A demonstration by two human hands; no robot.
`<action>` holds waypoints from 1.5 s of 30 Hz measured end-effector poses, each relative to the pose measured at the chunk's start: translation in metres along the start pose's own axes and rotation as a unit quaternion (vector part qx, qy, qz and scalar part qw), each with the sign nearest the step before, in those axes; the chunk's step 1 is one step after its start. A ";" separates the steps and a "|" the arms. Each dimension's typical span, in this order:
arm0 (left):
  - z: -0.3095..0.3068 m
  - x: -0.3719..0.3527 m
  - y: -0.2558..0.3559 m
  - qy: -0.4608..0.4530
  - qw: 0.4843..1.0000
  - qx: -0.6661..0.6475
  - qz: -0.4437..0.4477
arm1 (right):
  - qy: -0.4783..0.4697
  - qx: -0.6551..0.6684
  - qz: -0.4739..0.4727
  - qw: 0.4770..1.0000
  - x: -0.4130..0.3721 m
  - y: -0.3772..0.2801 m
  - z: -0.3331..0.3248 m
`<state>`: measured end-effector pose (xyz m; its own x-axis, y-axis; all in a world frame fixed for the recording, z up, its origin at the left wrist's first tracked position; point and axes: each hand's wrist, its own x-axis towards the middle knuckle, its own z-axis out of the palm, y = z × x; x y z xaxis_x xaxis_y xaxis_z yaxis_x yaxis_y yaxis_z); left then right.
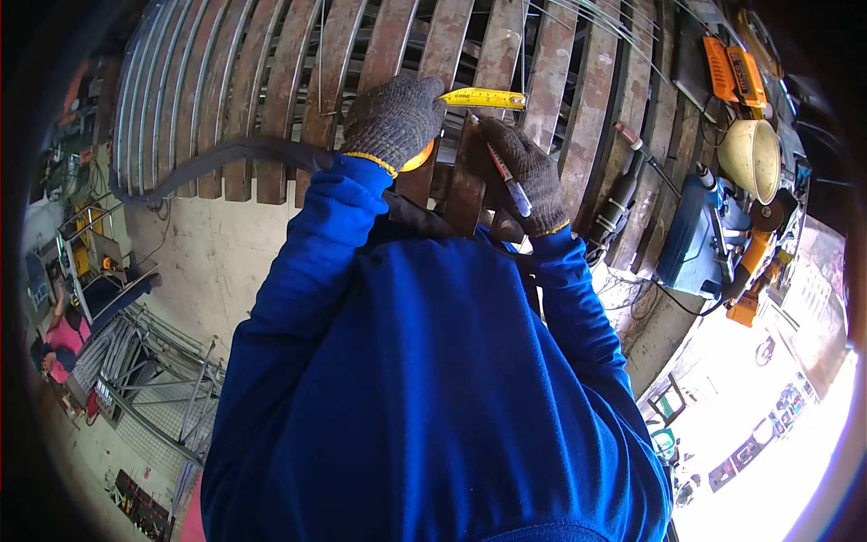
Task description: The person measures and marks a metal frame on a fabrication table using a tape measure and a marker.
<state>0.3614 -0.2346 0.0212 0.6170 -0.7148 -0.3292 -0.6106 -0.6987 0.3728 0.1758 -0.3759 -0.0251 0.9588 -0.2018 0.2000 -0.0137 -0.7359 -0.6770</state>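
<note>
Both my hands wear dark knitted gloves with yellow cuffs, over a bench of metal slats (348, 45). My left hand (393, 117) is closed around a tape measure; its yellow blade (488, 98) reaches out to the right, and part of the orange case (418, 157) shows below the hand. In my right hand (535, 172) is a marker pen (508, 172), held slanted with its tip near the blade and its clear end toward my wrist. Some of the right fingers are hidden behind the glove's back.
To the right stand a blue case (688, 235), a cream bowl-like cup (751, 161), an orange angle grinder (757, 248) and orange boxes (733, 72). Thin metal rods (601, 20) lie across the slats. Metal frames (149, 370) and a person in pink (65, 339) are at far left.
</note>
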 end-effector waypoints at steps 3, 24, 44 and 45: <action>-0.001 -0.001 0.000 0.006 1.000 -0.006 0.005 | 0.000 -0.005 -0.006 1.000 0.000 0.000 -0.001; -0.004 -0.008 0.010 0.018 1.000 0.018 0.016 | 0.108 -0.087 -0.042 0.989 -0.015 -0.016 0.020; -0.029 -0.002 -0.003 -0.021 0.995 0.083 0.053 | 0.105 -0.204 -0.036 0.973 0.000 -0.032 0.021; -0.036 -0.005 -0.003 -0.022 0.995 0.082 0.054 | 0.105 -0.205 -0.035 0.972 0.001 -0.035 0.019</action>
<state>0.3777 -0.2275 0.0527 0.5238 -0.7836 -0.3339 -0.7471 -0.6110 0.2618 0.1825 -0.3381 -0.0152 0.8830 -0.2384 0.4043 -0.1045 -0.9396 -0.3258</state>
